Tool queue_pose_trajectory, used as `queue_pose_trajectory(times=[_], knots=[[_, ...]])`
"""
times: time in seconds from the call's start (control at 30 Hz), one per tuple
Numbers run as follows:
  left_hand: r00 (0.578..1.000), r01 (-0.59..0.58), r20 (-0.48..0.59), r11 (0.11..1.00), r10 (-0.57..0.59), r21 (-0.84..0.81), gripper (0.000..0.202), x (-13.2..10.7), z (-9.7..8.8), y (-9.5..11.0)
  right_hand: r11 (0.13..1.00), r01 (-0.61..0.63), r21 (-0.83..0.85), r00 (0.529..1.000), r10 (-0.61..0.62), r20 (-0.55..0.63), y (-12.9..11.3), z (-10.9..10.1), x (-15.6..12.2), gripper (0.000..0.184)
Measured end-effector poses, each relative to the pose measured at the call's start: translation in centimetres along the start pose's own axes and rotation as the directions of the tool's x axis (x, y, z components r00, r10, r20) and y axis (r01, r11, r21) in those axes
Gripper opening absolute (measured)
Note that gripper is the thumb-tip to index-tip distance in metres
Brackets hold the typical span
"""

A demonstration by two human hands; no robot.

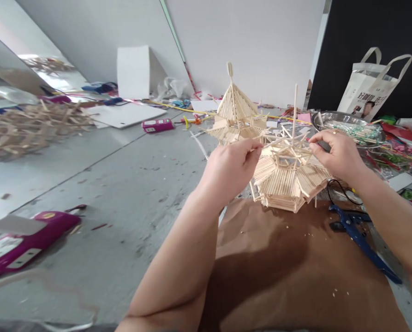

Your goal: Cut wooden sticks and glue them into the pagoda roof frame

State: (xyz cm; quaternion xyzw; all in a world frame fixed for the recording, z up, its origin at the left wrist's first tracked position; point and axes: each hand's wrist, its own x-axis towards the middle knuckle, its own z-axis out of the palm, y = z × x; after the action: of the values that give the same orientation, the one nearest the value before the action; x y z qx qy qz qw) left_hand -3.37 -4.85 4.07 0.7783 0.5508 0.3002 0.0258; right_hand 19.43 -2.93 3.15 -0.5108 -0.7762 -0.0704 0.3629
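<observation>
A many-sided model of thin wooden sticks [284,182], with sloping panels and an upright stick at its centre, stands at the far end of the brown paper [295,272]. My left hand [231,166] is closed at the model's upper left, its fingertips pinched at the end of a thin stick. On the opposite side, my right hand [340,152] has thumb and forefinger pinched close to the top ring; what lies between them is too small to make out. Behind stands a second stick model [238,106] with a pointed roof, partly hidden by my left hand.
A blue-handled cutter [361,240] lies at the paper's right. Magenta power strips [157,125] rest on the grey floor at left. A metal bowl [325,121] of packaged sticks and a white tote bag [368,90] are back right. A stick lattice [32,127] lies far left.
</observation>
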Motion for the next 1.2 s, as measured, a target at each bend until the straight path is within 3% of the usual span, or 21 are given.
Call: queue_pose_trajectory(times=[0.2, 0.47, 1.2], knots=[[0.999, -0.008, 0.032, 1.0, 0.008, -0.007, 0.033, 0.4, 0.9, -0.8, 0.992, -0.095, 0.085, 0.994, 0.09, 0.069, 0.2, 1.5, 0.9, 0.015], [0.999, -0.026, 0.043, 0.994, 0.031, -0.107, 0.031, 1.2, 1.7, -1.4, 0.993, -0.034, 0.113, 0.999, 0.029, 0.043, 0.3, 2.0, 0.5, 0.016], [0.997, -0.07, 0.028, 0.989, 0.075, -0.133, 0.029, 1.2, 2.3, -1.6, 0.993, -0.018, 0.117, 0.997, 0.01, 0.075, 0.2, 2.4, 0.8, 0.019]])
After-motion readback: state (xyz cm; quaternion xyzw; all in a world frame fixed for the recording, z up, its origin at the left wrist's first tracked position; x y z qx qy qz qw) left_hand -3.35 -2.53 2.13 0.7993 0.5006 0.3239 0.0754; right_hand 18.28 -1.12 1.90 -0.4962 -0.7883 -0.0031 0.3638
